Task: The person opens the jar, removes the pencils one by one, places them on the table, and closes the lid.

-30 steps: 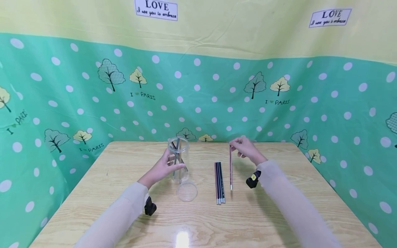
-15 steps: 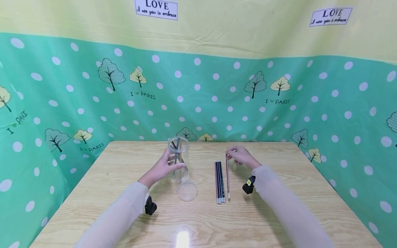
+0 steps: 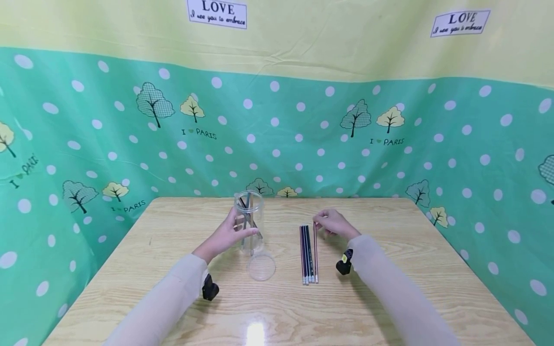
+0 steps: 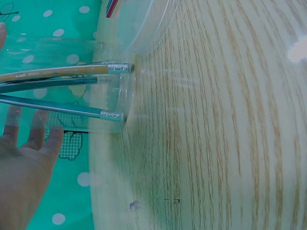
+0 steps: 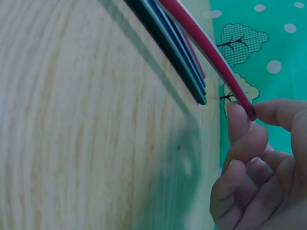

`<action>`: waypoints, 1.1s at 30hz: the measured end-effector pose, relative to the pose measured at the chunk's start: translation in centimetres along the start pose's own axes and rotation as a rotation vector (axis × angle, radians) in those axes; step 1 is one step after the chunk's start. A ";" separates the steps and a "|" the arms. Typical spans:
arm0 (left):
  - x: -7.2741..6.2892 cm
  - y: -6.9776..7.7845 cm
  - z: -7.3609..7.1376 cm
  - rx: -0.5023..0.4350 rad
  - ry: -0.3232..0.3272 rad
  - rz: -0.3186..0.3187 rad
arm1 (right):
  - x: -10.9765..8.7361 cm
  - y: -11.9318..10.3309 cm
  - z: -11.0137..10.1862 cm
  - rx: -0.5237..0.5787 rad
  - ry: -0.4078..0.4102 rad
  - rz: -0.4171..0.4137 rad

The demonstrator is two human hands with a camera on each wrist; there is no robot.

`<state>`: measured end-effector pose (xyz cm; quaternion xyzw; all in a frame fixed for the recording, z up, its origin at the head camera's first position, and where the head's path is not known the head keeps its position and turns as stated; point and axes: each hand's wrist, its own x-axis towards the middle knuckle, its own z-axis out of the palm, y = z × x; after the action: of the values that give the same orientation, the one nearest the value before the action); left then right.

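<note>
My left hand (image 3: pixel 227 234) grips a clear plastic jar (image 3: pixel 259 218) from its left side. The jar stands upright and uncapped on the table. Inside lean several pencils, among them a yellow pencil (image 4: pixel 72 71) and a green pencil (image 4: pixel 53 105), eraser ends down. My right hand (image 3: pixel 335 224) pinches a red pencil (image 3: pixel 316 254) by its far end between thumb and fingertips. That pencil's eraser end points toward me, beside a row of dark pencils (image 3: pixel 307 254). In the right wrist view the red pencil (image 5: pixel 213 52) slants over the dark ones (image 5: pixel 172 57).
A round clear lid (image 3: pixel 261 267) lies flat just in front of the jar. The wooden table (image 3: pixel 368 298) ends at a green and yellow curtain (image 3: pixel 277 125) with dots and trees. Small black devices are strapped at both wrists.
My right hand has moved left and toward me, bringing the red pencil up beside the row of pencils and lower to the table. The left hand and jar have stayed put.
</note>
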<state>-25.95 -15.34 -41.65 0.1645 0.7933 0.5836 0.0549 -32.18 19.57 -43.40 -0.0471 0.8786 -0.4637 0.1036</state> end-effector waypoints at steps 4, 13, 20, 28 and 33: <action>0.2 -0.8 -0.2 0.007 0.005 0.004 | 0.2 0.3 0.2 -0.003 0.016 0.012; 0.4 -1.4 -0.3 0.018 0.002 -0.004 | 0.4 1.0 1.2 -0.004 0.032 0.042; 0.4 -1.3 -0.3 0.032 0.007 -0.019 | 0.6 1.2 1.6 -0.027 0.041 0.051; 0.4 -1.3 -0.3 0.026 0.003 0.006 | 1.3 1.6 1.9 -0.041 0.052 0.057; 0.4 -1.2 -0.2 0.012 0.003 0.012 | 1.5 1.5 2.3 -0.043 0.067 0.052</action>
<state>-26.59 -15.73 -42.69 0.1688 0.7959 0.5793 0.0493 -33.07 18.35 -46.11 -0.0109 0.8922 -0.4434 0.0851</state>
